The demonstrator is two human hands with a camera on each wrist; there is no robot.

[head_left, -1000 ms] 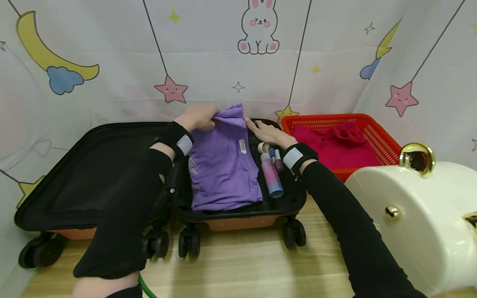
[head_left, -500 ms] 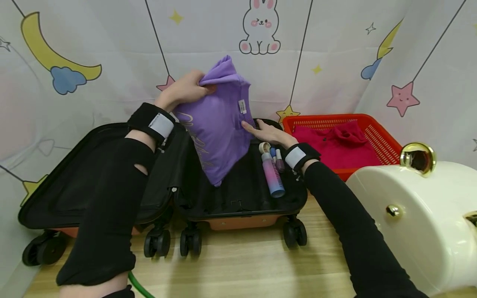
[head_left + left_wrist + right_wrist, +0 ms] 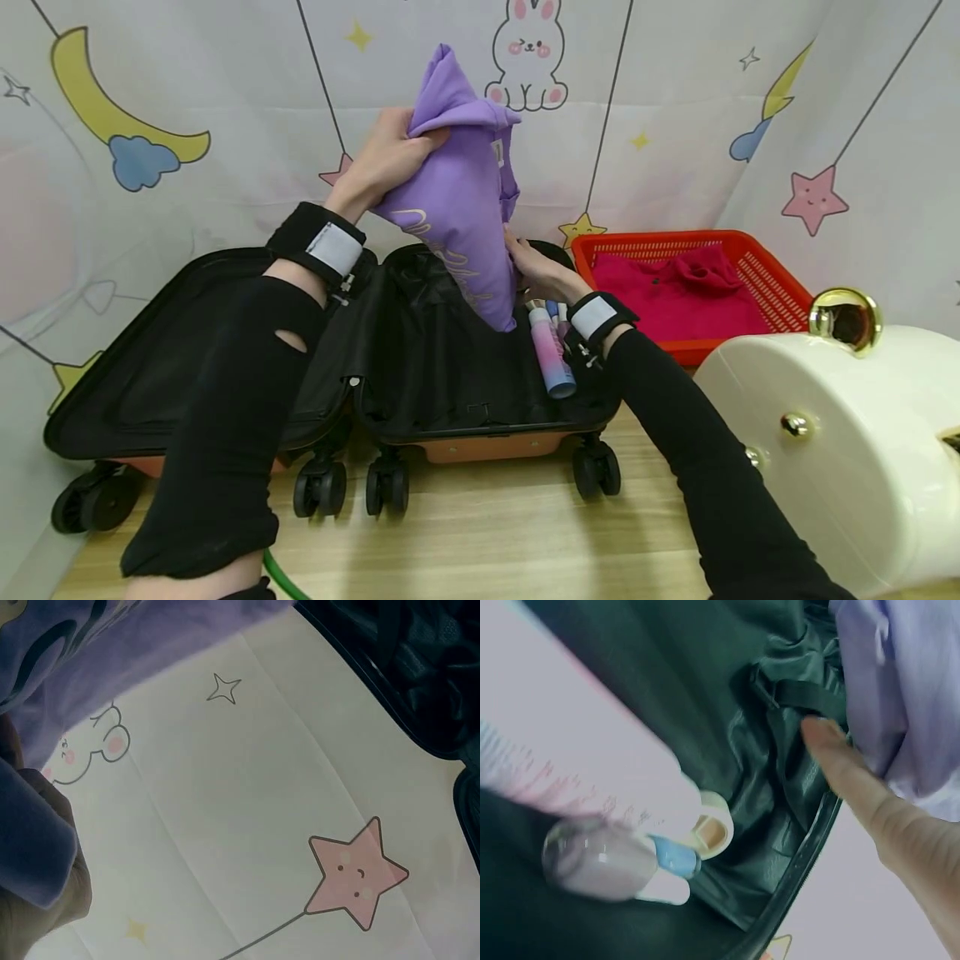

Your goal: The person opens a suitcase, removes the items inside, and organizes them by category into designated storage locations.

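Purple garment hangs above the open suitcase, long axis running 12 to 6 o'clock. Left hand grips its top edge at 12; right hand, fingers straight, touches its lower part at 5 o'clock.

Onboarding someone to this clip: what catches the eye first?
The purple garment, gripped at its top by the left hand and hanging high over the open black suitcase. The right hand touches its lower edge, beside the toiletry bottles at the case's right side. To the right, a red basket holds a crimson garment.
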